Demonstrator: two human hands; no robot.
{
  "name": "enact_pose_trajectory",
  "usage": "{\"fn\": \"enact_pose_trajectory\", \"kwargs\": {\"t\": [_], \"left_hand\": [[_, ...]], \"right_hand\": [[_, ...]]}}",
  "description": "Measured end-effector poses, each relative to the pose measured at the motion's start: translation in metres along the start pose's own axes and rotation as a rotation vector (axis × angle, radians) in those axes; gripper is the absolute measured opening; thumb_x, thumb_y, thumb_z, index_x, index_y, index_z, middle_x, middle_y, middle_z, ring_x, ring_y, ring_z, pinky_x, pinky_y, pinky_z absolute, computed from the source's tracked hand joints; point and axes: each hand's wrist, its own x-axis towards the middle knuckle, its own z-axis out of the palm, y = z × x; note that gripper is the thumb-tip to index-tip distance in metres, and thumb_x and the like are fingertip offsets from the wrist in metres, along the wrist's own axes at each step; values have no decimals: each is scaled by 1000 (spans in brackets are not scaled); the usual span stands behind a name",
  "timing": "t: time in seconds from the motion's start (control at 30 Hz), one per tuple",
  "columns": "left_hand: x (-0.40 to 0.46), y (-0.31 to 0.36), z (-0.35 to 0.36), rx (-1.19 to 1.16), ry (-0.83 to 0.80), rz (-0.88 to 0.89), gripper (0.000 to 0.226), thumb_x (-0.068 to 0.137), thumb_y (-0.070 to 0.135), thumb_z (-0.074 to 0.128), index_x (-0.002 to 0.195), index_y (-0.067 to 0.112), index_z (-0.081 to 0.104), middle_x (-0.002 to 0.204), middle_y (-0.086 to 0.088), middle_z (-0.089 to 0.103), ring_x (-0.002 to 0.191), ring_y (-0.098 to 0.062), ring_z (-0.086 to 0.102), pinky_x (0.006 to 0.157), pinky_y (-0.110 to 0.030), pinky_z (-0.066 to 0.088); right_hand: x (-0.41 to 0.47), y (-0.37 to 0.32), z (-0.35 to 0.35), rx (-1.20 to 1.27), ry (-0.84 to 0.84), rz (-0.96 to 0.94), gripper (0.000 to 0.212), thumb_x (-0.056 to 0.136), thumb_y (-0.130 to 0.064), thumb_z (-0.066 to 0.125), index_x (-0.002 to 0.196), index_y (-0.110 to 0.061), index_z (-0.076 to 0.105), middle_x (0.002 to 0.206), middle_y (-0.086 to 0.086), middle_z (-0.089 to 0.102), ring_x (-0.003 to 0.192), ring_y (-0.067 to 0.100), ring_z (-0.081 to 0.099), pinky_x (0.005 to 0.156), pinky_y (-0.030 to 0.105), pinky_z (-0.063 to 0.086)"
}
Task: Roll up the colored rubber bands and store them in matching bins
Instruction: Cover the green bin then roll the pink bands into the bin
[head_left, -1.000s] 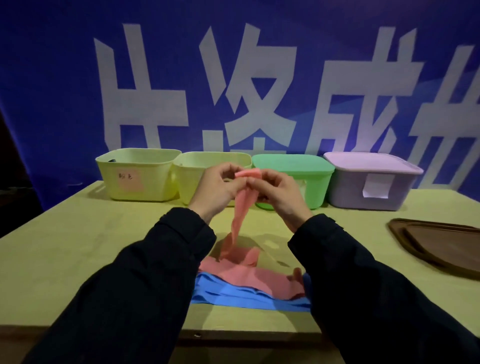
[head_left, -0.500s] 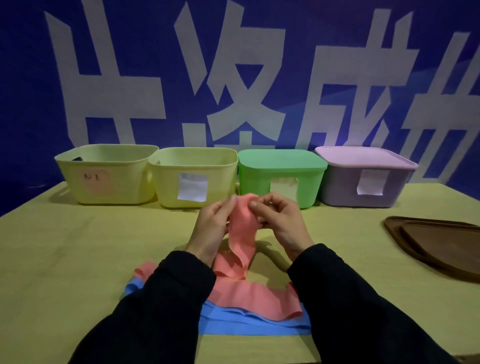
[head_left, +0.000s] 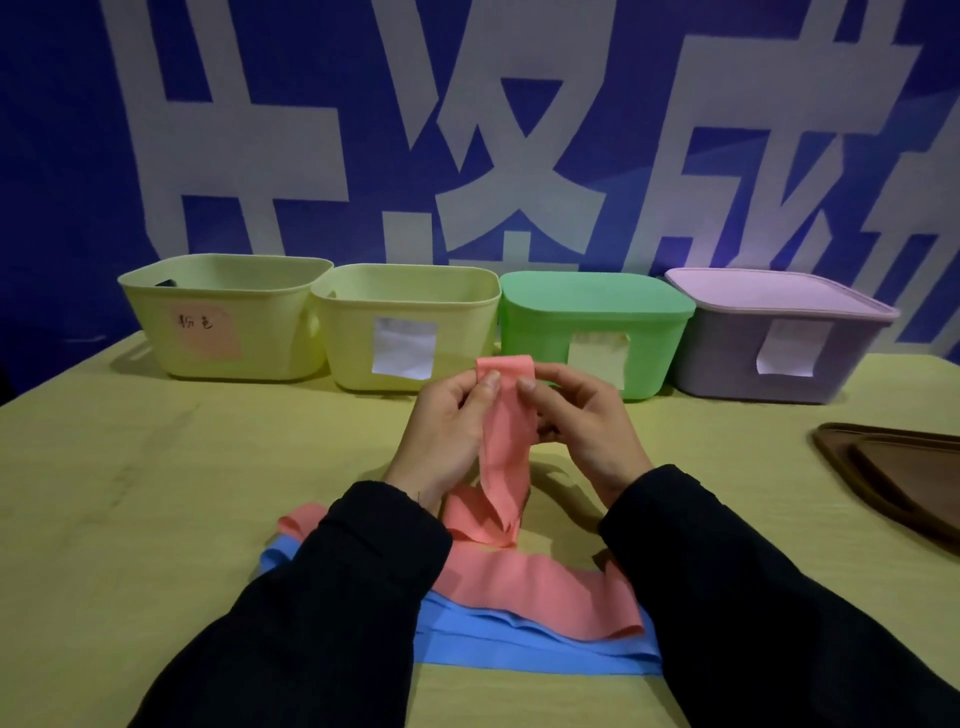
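Rubber bands lie nearest the viewer on the table (head_left: 130, 519): a blue band (head_left: 519, 647) spread flat at the bottom, and a pink band (head_left: 540, 590) lying across it, its far part rising off the surface in a loose strip. Two dark sleeves reach forward on either side of the pile and partly cover the ends of both bands.

Just beyond the pile, both hands meet above the table and hold up the top of the pink band, which folds over between them. The left hand (head_left: 447, 431) pinches the strip's left edge with thumb and fingers curled onto it; the right hand (head_left: 584, 421) grips the right edge in the same way, its fingers bent round the band. From the fold the strip hangs down between the wrists to the heap below.

To the right, near the table's edge, sits a dark brown tray (head_left: 898, 478), only partly in view.

Farther back stands a row of four bins, side by side. From left to right: an open yellow bin (head_left: 223, 317) with a pink handwritten label, a second open yellow bin (head_left: 405, 322) with a white label, a green bin (head_left: 592, 322) with its lid on and a pale yellow note, and a purple bin (head_left: 774, 332), also lidded, with a white note.

Behind them hangs a blue banner (head_left: 62, 156) with large white characters.
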Motion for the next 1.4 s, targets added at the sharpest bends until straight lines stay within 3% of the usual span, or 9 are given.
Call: {"fn": "enact_pose_trajectory", "kwargs": {"t": [0.17,0.23,0.4,0.7,0.9,1.07,1.2,1.3,1.4], "left_hand": [[-5,2,0,-110,-39,-62,42,109,35,39,105,14,75,101,-11,77,94,-19,73,84,-33,57],[-7,3,0,-111,-36,-51,39,105,40,46,105,17,77,98,-7,78,94,-18,74,83,-29,58],[-6,-1,0,-73,71,47,11,94,17,70,104,16,74,98,-5,77,97,-22,73,85,-37,59],[-3,-2,-1,-46,75,90,9,96,12,67,99,17,74,96,-9,77,93,-22,73,86,-42,58],[-5,2,-1,-28,68,139,26,97,0,58,96,23,71,102,-6,74,100,-22,69,86,-35,58],[-7,1,-2,-55,63,140,15,91,12,59,92,14,74,95,-9,75,92,-23,69,82,-38,56],[-7,0,0,-32,63,163,8,89,15,71,96,15,74,96,-8,76,93,-21,72,85,-34,58],[-6,-1,0,-6,74,173,15,93,5,68,98,19,72,98,-4,74,93,-14,70,84,-29,57],[-5,0,-1,-21,90,172,20,94,2,66,99,21,69,98,0,73,93,-15,69,83,-30,57]], "right_hand": [[-1,4,-4,-23,72,-16,15,88,-14,75,101,-11,79,87,17,74,72,20,60,61,33,48],[-1,4,-6,-32,90,-27,14,85,-14,77,99,-11,80,87,17,75,73,19,61,60,32,48],[-2,3,-2,2,84,-48,13,87,-12,75,96,-2,74,78,9,70,66,16,60,55,28,48],[-3,-5,2,15,54,-92,6,92,-3,66,95,-7,67,65,5,58,57,9,53,52,22,47],[-6,-7,3,50,-9,-51,18,94,1,61,94,-16,67,75,8,63,64,13,55,54,24,47],[-4,-8,1,70,1,-13,16,85,-13,55,85,-12,70,79,7,65,69,14,58,60,24,49],[-4,-8,-1,37,14,-78,9,93,-2,65,94,-9,70,81,4,70,73,11,64,65,26,53],[-3,-7,0,76,23,-59,25,90,-1,68,114,-9,67,79,10,68,75,15,65,68,29,55],[-2,-7,0,26,15,-64,16,90,-5,70,105,-8,72,79,10,69,73,14,65,66,29,55]]}}
